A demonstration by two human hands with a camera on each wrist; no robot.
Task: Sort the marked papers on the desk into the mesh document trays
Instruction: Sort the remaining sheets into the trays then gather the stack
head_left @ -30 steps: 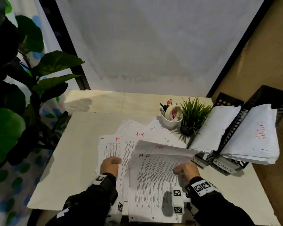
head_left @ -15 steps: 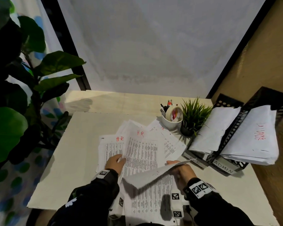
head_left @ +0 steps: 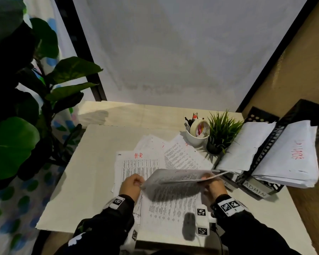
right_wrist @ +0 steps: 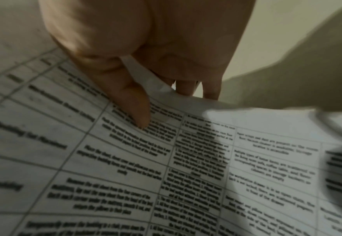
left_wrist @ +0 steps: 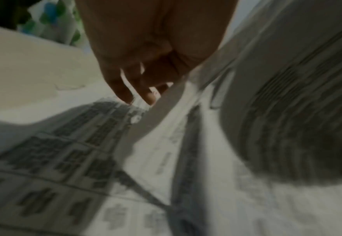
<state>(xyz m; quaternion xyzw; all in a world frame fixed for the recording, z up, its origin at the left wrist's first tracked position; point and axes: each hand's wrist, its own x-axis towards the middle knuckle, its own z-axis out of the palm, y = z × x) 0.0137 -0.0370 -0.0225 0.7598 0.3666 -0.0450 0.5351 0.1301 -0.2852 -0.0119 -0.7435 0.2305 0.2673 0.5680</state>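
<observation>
A printed sheet (head_left: 177, 178) hangs bowed above the paper pile on the desk (head_left: 92, 162), its right edge reaching toward the trays. My left hand (head_left: 139, 182) pinches its left edge; in the left wrist view the fingers (left_wrist: 133, 91) curl at the blurred paper edge. My right hand (head_left: 207, 178) pinches the right side, thumb (right_wrist: 133, 103) on the print and fingers beneath. Below lie more sheets, one marked "H·R" (head_left: 138, 162) in red. Black mesh trays (head_left: 265, 150) at the right hold paper stacks; the nearer one is labelled ADMIN (head_left: 254, 189).
A white cup (head_left: 196, 138) with pens and a tape roll stands behind the pile, beside a small potted plant (head_left: 221, 133). A large leafy plant (head_left: 17, 107) fills the left. A tan wall (head_left: 302, 80) runs close behind the trays.
The top sheet has come up off the pile. My left hand moved from the left-hand papers to the sheet's left edge, and both hands now hold it raised.
</observation>
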